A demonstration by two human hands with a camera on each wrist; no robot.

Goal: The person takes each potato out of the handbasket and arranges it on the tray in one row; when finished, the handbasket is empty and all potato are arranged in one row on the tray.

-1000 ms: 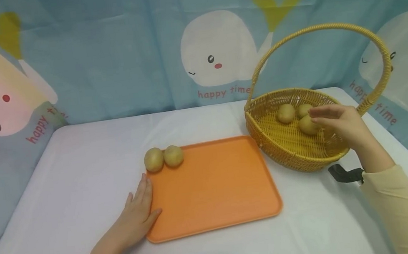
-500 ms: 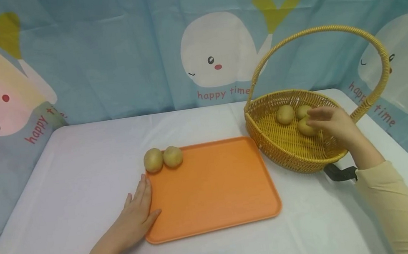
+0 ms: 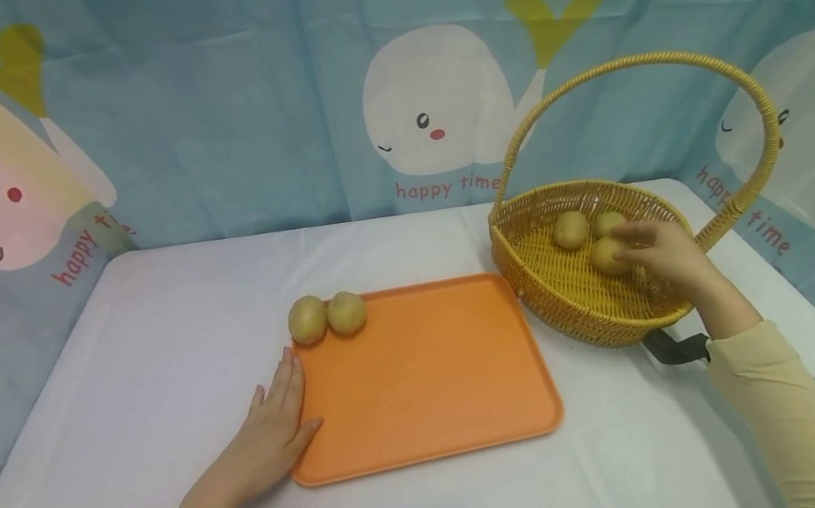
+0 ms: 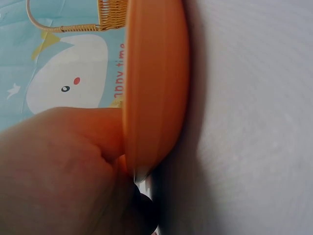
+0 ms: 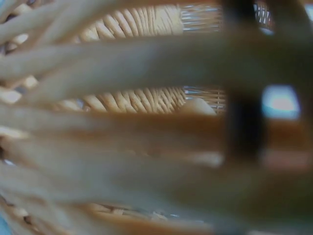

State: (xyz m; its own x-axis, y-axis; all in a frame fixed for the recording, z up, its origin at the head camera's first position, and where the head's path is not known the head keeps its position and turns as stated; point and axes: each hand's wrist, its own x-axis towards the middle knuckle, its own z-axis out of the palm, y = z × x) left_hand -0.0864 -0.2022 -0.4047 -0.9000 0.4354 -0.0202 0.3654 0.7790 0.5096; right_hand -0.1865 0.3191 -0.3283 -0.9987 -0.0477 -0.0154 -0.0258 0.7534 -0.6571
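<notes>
My left hand [image 3: 266, 438] rests along the left edge of the orange tray [image 3: 428, 369], fingers straight and thumb over the rim. The left wrist view shows the hand [image 4: 63, 161] against the side of the tray [image 4: 156, 83]. Two potatoes [image 3: 307, 320] sit side by side in the tray's far left corner. My right hand [image 3: 668, 258] reaches into the wicker basket [image 3: 580, 314], its thumb and fingers curved at the nearest potato [image 3: 607, 256]. Two other potatoes [image 3: 571, 229] lie behind it in the basket. Blurred basket weave [image 5: 122, 68] hides the right hand in its wrist view.
The basket's tall arched handle [image 3: 657, 58] rises above the right forearm. A white cloth [image 3: 161, 341] covers the table. Behind it hangs a blue curtain [image 3: 234, 123] with whale prints. The basket stands close to the tray's far right corner.
My right hand has moved slightly left and down onto the nearest potato in the basket, which has shifted a little left. The left hand and the tray have stayed in place.
</notes>
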